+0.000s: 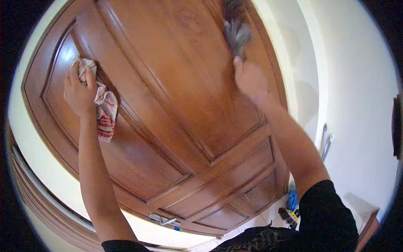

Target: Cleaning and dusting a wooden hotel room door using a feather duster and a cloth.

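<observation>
Before me stands a panelled wooden door [176,94] with a glossy brown finish. My left hand [80,89] presses a crumpled red-and-white cloth [107,110] against the door's left panel, and the loose end of the cloth hangs below the fingers. Up at the right side, my right hand [252,77] grips the handle end of a duster [237,34] with grey, feathery bristles. The duster lies over the door's right edge area; its upper part is dark and blurred. Its handle is mostly hidden in my fist.
A metal door handle [163,219] with a blue item [177,229] beside it sits low on the door. Two poles [327,146] lean on the white wall [355,78] at right. On the floor are a dark-bristled brush [287,217] and a blue object [292,200].
</observation>
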Demonstrator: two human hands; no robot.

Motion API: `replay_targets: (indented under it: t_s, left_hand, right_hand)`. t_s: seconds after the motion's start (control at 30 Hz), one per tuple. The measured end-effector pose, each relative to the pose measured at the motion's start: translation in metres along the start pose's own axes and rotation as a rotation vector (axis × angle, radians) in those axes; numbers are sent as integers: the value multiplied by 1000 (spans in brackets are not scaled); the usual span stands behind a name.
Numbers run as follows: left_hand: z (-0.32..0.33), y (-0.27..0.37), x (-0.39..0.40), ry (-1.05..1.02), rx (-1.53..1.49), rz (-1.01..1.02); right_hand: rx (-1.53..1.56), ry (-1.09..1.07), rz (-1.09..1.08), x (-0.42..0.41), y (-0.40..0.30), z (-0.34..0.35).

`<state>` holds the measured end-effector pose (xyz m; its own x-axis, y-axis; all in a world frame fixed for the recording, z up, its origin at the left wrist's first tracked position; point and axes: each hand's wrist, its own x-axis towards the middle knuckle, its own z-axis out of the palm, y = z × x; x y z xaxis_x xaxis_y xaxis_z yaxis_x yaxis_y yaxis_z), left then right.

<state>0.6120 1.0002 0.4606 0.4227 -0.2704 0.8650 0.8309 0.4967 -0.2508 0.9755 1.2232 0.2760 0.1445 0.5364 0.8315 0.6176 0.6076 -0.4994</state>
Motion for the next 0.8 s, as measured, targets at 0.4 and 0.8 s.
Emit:
replay_targets:
  t_s: [0.4,0.8]
  left_hand:
    - [-17,3,7,-7,-70,32]
    - [-88,67,-96,-237,-198,78]
  right_hand:
    - [167,-474,88,-249,37,48]
    - [635,-372,465,-366,98,74]
